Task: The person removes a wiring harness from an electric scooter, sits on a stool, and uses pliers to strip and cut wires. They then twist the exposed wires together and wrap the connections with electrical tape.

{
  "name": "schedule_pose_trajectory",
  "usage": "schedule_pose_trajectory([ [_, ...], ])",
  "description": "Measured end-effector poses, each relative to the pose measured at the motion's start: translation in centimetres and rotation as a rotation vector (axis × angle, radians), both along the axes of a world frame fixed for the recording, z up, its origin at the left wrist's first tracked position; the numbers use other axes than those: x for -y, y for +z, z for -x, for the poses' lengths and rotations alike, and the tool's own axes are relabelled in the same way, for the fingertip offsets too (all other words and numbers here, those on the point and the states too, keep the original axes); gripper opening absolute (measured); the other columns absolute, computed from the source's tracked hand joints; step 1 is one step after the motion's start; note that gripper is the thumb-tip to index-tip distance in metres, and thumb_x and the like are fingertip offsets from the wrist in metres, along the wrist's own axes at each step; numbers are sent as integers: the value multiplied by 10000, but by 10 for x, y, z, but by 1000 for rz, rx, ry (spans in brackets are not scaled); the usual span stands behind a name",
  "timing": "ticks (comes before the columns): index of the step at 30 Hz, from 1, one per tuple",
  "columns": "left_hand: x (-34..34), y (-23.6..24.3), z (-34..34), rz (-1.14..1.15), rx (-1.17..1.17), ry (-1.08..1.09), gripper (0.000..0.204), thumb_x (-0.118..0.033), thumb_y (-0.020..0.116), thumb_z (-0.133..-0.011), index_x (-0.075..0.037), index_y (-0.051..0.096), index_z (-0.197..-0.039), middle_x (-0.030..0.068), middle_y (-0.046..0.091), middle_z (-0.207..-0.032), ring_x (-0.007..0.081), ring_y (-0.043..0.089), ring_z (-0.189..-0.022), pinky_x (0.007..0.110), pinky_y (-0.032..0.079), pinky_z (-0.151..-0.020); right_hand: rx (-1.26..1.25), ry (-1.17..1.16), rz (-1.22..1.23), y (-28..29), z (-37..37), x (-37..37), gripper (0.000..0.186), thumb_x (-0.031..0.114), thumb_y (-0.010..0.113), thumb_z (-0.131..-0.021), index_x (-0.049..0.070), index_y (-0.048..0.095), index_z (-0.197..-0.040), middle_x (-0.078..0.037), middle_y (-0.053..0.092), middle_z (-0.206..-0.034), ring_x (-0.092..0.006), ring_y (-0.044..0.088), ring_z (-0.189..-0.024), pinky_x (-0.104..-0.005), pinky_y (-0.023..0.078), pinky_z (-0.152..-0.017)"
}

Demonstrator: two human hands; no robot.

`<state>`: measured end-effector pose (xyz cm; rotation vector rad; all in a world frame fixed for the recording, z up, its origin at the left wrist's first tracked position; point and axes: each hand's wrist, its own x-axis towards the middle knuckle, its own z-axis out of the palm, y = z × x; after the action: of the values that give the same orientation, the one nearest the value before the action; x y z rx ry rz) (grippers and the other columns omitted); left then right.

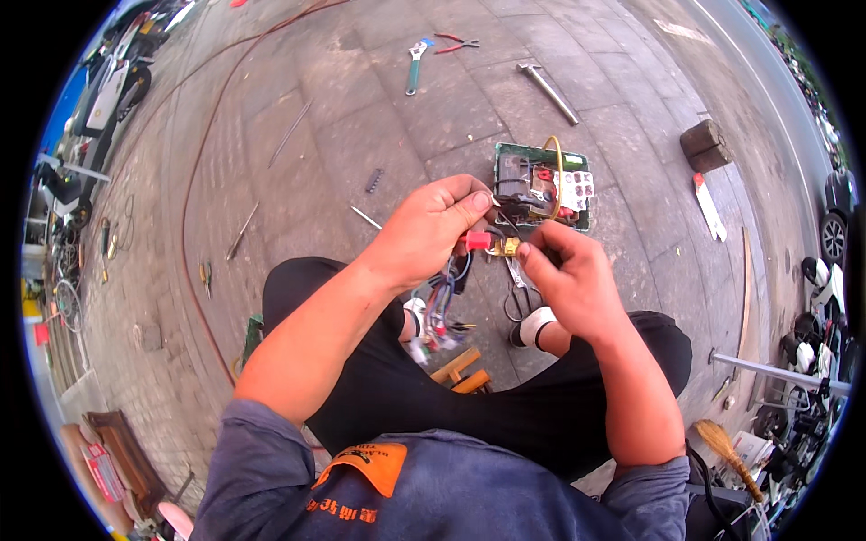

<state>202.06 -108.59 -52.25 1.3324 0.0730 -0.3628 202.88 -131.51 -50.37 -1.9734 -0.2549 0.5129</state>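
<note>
My left hand (442, 221) is closed around wiring with a red connector (478, 240), its thumb and index finger pinched at a thin wire. My right hand (564, 270) grips a yellow connector (505, 246) just right of the red one. A bundle of coloured wires with plugs (440, 307) hangs below my hands. Scissors (516, 298) show beneath them between my feet. Just beyond my hands sits an open green box (541, 162) with a yellow loop, dark parts and small items inside.
An adjustable wrench (414, 72), pliers (456, 43), hammer (550, 95) and screwdriver (242, 233) lie on the paving (343, 135). A dark block (704, 144) sits at right, a red hose (207, 135) curves at left. Vehicles line both sides; a broom (722, 446) is lower right.
</note>
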Motion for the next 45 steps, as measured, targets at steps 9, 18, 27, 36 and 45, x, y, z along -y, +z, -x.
schedule_pose_trajectory([
  [9,-7,12,4,111,-53,-334,224,-234,616,-1085,-12,646,-1100,27,654,-908,57,500,-676,241,435,-609,66,-98,-175,-29,-51,0,121,122,701,-988,16,727,-1040,-25,670,-834,-90,579,-784,-301,473,-720],
  [18,6,4,13,-743,55,-331,237,-221,578,-1066,6,647,-1054,126,650,-817,186,687,-739,348,552,-685,589,138,-95,25,-13,-8,93,55,778,-828,27,703,-875,-105,613,-773,-299,634,-694,-383,495,-625],
  [27,-12,13,5,200,-108,-27,146,-211,605,-1058,-72,645,-1043,-6,631,-896,15,413,-644,172,323,-575,114,32,189,-2,-17,5,196,212,705,-961,64,758,-1078,-134,744,-836,-270,732,-800,-388,550,-733],
  [36,7,14,10,-36,-72,-646,296,-304,663,-1038,-15,702,-985,33,707,-919,101,605,-816,298,503,-746,551,93,57,-17,-40,6,150,194,745,-933,67,762,-1010,-108,698,-908,-322,695,-875,-424,541,-758],
  [45,3,-7,4,-330,-146,-149,328,-328,643,-1053,-28,680,-924,-47,506,-662,57,414,-620,265,357,-579,638,245,15,52,0,27,68,43,756,-847,53,720,-903,-128,615,-779,-365,656,-754,-455,513,-664],
])
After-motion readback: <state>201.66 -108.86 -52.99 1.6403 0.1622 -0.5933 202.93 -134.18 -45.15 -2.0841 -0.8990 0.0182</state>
